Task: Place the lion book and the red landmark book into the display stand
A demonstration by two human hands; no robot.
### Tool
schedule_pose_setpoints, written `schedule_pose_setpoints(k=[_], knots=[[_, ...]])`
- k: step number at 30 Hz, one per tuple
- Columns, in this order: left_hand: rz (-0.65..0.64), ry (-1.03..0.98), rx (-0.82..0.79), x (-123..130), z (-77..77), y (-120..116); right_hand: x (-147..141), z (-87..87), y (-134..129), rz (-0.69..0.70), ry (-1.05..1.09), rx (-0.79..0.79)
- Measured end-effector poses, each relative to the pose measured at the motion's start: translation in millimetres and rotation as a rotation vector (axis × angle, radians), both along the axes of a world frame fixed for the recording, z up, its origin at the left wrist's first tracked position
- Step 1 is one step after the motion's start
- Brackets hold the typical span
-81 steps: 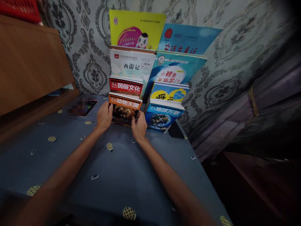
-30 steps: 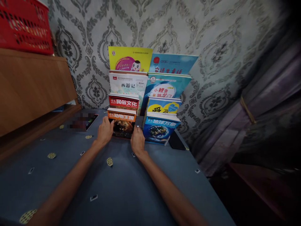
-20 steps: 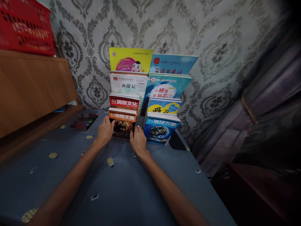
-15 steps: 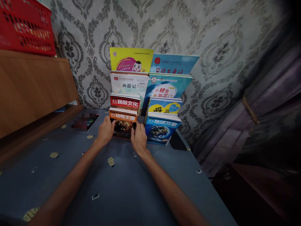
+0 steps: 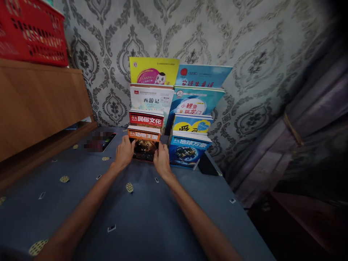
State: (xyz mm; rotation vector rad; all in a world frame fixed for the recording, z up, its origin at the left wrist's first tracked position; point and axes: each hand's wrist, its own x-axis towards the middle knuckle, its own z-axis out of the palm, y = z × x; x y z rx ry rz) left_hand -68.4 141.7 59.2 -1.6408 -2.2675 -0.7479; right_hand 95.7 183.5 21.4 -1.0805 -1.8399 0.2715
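An orange-topped book with a lion on its cover (image 5: 145,146) stands upright at the front of the left row of books. My left hand (image 5: 125,152) grips its left edge, with the thumb towards the cover. On its right edge, my right hand (image 5: 162,159) is closed in the same way; the fingers behind the book are hidden. Right behind stands a red-topped book (image 5: 148,119), then a white book (image 5: 152,98) and a tall yellow book (image 5: 154,69). Beside my right hand, a blue book with a globe (image 5: 187,154) fronts the right row.
Behind the globe book stand a yellow-and-blue book (image 5: 190,125) and taller blue books (image 5: 203,76) near the patterned wall (image 5: 114,105). A dark flat object (image 5: 209,165) lies at right, a partly blurred item (image 5: 99,141) at left. A red basket (image 5: 35,36) tops the wooden cabinet (image 5: 43,105).
The view has shifted slightly, so everything sits a little further right and lower. Both hands stay at the sides of the lion book; the right fingers have shifted slightly at its edge.
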Motion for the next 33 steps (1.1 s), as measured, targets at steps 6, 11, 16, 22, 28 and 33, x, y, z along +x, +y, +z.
schedule_pose_setpoints(k=[6, 11, 16, 22, 28, 33], knots=[[0.009, 0.034, -0.002, 0, 0.5, -1, 1, 1.5, -1, 0.012, 0.009, -0.006], [0.001, 0.027, -0.014, -2, 1.2, -1, 0, 2.0, -5, -0.023, -0.007, -0.040], [0.003, 0.029, -0.029, -1, 2.3, -1, -2, -3.8, -4, -0.032, 0.008, -0.037], [0.008, 0.041, -0.044, -2, 3.6, -2, -1, -3.4, -3, -0.032, -0.032, -0.050], [-0.004, 0.063, -0.035, -8, 2.2, 0, 2, -0.1, -2, -0.019, -0.052, -0.057], [-0.025, 0.077, -0.026, -14, 0.6, 0, 4, 1.0, -1, -0.005, -0.044, -0.051]])
